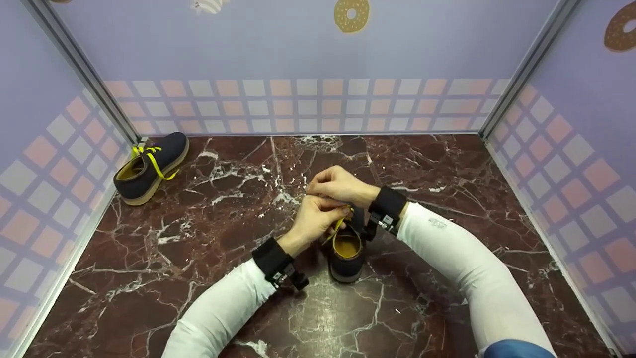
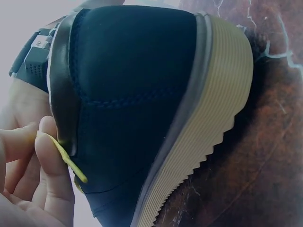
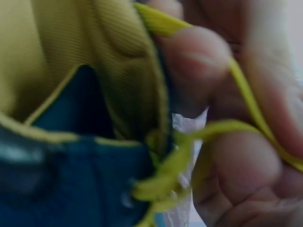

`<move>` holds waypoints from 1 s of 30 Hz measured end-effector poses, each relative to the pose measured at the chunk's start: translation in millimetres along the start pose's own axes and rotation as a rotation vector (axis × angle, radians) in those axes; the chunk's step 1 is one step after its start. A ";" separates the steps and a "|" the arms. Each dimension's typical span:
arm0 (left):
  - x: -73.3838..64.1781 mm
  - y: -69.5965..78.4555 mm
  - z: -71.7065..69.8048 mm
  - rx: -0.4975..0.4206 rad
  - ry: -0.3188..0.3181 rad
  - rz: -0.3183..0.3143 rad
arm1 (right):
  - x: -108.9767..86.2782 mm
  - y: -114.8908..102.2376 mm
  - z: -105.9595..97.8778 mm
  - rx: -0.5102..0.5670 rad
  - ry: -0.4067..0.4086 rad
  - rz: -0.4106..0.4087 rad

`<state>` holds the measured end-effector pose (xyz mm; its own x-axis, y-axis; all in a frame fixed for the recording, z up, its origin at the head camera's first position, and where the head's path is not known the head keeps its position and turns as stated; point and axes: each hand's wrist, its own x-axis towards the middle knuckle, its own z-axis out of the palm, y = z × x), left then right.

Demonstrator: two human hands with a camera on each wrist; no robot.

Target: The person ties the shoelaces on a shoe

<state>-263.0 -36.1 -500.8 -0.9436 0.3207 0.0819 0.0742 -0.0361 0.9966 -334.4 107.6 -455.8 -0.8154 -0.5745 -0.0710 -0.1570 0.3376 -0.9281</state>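
A dark blue low shoe point(image 1: 346, 266) with a pale ridged sole stands on the floor between my hands, its heel toward me. Yellow lining shows in its opening. My left hand point(image 1: 314, 219) pinches the shoe's yellow shoelace point(image 2: 71, 165) between thumb and fingers, beside the collar. Just beyond it, my right hand point(image 1: 343, 185) has thumb and forefinger drawn together on the lace, its fingertips close to the left hand. In the right wrist view, strands of yellow lace point(image 3: 244, 87) run from the eyelets between the fingers. The shoe's toe is largely hidden by the hands.
A matching dark shoe point(image 1: 171, 149) with loose yellow laces lies by the left wall at the back corner. Patterned lilac walls point(image 1: 308, 54) enclose the dark red marbled floor point(image 1: 218, 238) at the back and both sides.
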 end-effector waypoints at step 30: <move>8.1 -0.4 -4.5 0.062 0.063 0.106 | -63.2 22.5 -46.3 -0.139 0.002 -0.047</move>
<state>-272.1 -37.7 -500.5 -0.9476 0.2584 0.1878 0.1925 -0.0074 0.9813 -312.3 186.0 -455.2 -0.8066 -0.5904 -0.0276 -0.2709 0.4107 -0.8706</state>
